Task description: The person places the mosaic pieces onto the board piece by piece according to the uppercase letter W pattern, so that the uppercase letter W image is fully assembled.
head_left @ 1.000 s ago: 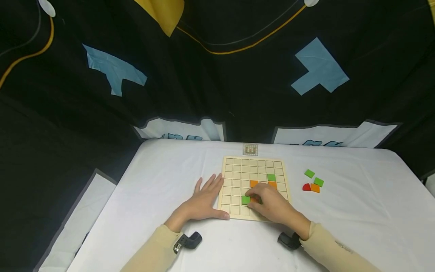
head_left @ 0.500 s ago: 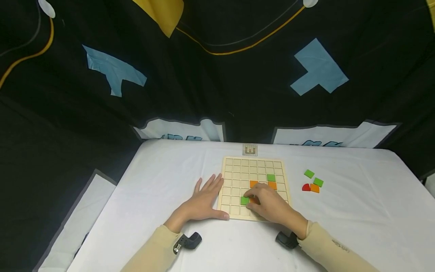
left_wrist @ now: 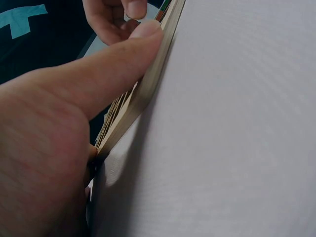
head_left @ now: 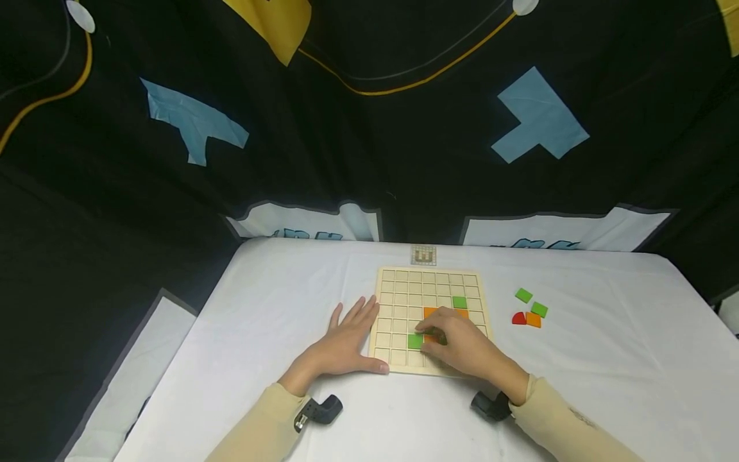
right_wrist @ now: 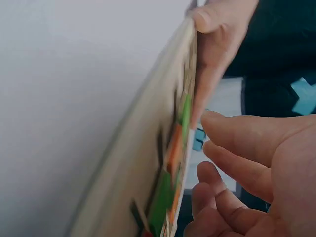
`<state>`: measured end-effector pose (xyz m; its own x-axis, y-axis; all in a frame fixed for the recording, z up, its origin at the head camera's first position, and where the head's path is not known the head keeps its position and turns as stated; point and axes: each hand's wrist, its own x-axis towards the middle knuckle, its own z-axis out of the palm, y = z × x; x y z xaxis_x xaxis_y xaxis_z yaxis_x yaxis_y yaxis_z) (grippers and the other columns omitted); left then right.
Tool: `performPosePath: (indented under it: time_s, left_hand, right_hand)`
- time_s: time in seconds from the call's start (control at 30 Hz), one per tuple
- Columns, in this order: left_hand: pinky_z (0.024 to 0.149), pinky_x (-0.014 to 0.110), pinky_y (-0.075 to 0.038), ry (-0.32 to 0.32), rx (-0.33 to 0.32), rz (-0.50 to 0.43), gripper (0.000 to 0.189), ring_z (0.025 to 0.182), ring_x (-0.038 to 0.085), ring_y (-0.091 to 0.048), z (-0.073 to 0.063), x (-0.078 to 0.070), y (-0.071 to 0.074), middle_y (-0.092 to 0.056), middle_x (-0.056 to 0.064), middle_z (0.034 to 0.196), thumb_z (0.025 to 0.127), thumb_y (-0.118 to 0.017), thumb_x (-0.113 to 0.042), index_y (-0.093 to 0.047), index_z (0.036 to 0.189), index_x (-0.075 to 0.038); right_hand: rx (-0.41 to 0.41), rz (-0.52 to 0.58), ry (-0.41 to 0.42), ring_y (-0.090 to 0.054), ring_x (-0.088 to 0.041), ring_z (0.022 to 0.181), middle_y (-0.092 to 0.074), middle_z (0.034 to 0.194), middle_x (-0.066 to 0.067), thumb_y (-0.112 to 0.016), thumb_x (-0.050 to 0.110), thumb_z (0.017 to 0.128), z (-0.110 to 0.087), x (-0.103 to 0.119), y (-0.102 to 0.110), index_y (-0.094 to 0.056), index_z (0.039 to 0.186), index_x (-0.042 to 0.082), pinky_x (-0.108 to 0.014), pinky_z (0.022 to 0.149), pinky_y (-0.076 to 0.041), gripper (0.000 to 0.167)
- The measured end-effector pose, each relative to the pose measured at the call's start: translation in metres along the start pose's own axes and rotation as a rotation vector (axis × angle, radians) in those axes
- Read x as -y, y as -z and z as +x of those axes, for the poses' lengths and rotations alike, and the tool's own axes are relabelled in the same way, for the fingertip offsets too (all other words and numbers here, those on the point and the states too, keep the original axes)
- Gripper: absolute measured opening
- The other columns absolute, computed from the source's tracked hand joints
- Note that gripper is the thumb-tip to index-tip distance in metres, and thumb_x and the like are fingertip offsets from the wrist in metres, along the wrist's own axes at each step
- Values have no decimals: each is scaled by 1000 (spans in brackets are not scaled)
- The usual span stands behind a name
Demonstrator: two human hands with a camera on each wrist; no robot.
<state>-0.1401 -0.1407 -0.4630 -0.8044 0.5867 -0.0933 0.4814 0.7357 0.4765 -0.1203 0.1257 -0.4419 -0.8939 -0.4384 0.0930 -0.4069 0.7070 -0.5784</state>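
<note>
A pale wooden grid board [head_left: 398,292] lies on the white table, with several green and orange tiles on it. My left hand [head_left: 343,346] rests with spread fingers at the board's left edge, its thumb at the near left corner. Over the lower middle of the board is my right hand [head_left: 464,343], fingers loosely bent. Its thumb and forefinger stand apart just beside a green tile [head_left: 415,341] that lies flat in the grid. The right wrist view shows a gap between those fingertips and the tiles, with an orange tile [right_wrist: 174,150] below them. The right hand covers part of the board.
Right of the board lie loose pieces: two green tiles [head_left: 539,309], an orange tile [head_left: 534,319] and a red rounded piece [head_left: 519,318]. A small patterned card [head_left: 424,255] lies behind the board. A dark curtain [head_left: 369,160] hangs beyond the table.
My right hand shifts slightly left, then slightly back right. The green tile by its fingertips sits a touch further left. My left hand stays in place.
</note>
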Motion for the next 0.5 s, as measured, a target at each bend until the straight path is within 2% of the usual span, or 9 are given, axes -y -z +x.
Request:
performPosePath:
  time_s: [0.2,0.37,0.5]
  left_hand:
    - [118,62,8,1,2,-5,122,155,30,0,0,0,0,-7,10,169,77,-73,-69,-14,161,-3]
    - [118,62,8,-5,1,-2,122,155,31,0,0,1,-1,-7,11,169,77,-73,-69,-15,161,-3]
    - [118,62,8,-7,0,-3,122,155,31,0,0,1,-1,-7,11,169,77,-73,-69,-14,161,-2]
  right_hand:
    - [-42,85,-23,-55,-18,83,-67,101,1,-82,13,85,-5,-5,15,-75,113,9,-30,72,-47,29]
    - [-77,86,-49,-60,-21,92,-68,109,1,-79,11,86,-10,-10,26,-75,114,11,-35,78,-52,28]
    - [-114,91,-51,-61,-24,91,-69,108,-3,-80,11,86,-15,-16,34,-74,114,9,-33,75,-52,29]
